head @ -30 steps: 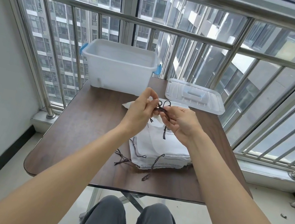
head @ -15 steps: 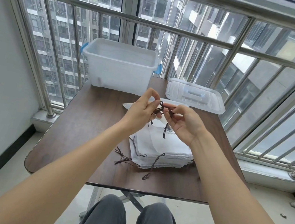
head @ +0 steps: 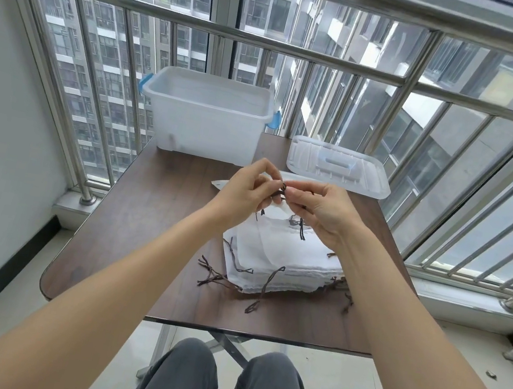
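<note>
A stack of white mesh drawstring bags (head: 284, 264) with dark brown cords lies on the dark wooden table (head: 137, 242). Above its far end my left hand (head: 245, 192) and my right hand (head: 317, 208) meet fingertip to fingertip. Both pinch the dark drawstring (head: 282, 188) of the top bag, which hangs below them, lifted at its mouth. A cord end dangles under my right hand.
An open translucent storage box (head: 207, 117) with blue clips stands at the table's back left. Its lid (head: 338, 171) lies flat at the back right. Steel railing bars close off the far and right sides. My knees sit below the table's near edge.
Both hands have risen slightly and drawn closer together. The loop of cord seen between them earlier has pulled tight into a small knot at the fingertips.
</note>
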`<state>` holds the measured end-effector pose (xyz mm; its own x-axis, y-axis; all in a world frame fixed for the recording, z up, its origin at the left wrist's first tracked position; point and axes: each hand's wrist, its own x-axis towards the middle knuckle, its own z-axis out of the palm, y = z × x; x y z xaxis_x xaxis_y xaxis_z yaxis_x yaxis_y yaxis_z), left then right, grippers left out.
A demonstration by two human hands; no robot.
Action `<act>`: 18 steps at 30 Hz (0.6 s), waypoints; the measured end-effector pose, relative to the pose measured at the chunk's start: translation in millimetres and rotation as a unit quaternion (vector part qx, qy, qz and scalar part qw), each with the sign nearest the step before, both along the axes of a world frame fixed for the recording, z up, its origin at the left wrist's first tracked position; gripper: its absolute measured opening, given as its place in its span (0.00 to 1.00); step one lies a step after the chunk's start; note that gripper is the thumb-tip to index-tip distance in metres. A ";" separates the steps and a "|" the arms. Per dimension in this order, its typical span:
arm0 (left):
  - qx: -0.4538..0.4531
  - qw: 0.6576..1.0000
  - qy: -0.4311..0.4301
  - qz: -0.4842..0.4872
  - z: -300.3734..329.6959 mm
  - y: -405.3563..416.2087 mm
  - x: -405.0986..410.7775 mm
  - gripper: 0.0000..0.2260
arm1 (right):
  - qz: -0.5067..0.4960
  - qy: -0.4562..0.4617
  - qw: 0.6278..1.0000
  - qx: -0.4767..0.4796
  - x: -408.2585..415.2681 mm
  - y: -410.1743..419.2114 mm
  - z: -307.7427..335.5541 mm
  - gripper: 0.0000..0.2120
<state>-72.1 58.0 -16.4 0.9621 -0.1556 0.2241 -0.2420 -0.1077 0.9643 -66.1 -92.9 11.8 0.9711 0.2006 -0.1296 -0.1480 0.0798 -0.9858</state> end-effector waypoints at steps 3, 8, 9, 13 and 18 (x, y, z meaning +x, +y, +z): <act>0.015 1.000 0.010 -0.017 -1.5 4.2 -0.1 0.05 | -0.003 0.021 0.999 0.034 2.0 -3.4 -1.2 0.04; 0.065 0.997 0.003 0.035 -2.5 8.4 1.7 0.10 | 0.001 0.084 0.988 0.131 3.1 -7.0 -5.5 0.05; 0.078 0.996 -0.006 0.047 -1.5 8.6 1.9 0.09 | 0.004 0.087 0.986 0.144 3.0 -6.8 -6.6 0.05; 0.118 0.990 -0.036 0.072 5.0 7.9 1.7 0.04 | 0.030 0.051 0.991 0.119 2.3 -7.9 -5.5 0.08; 0.156 0.980 -0.055 0.108 10.4 3.1 4.3 0.04 | 0.045 -0.090 0.990 -0.102 2.9 -6.1 -1.2 0.04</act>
<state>-67.8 61.1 -6.0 0.9531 -0.0281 0.3014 -0.2808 -0.4536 0.8458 -63.2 -99.0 10.6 0.9612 0.2757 -0.0024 0.0343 -0.1283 -0.9911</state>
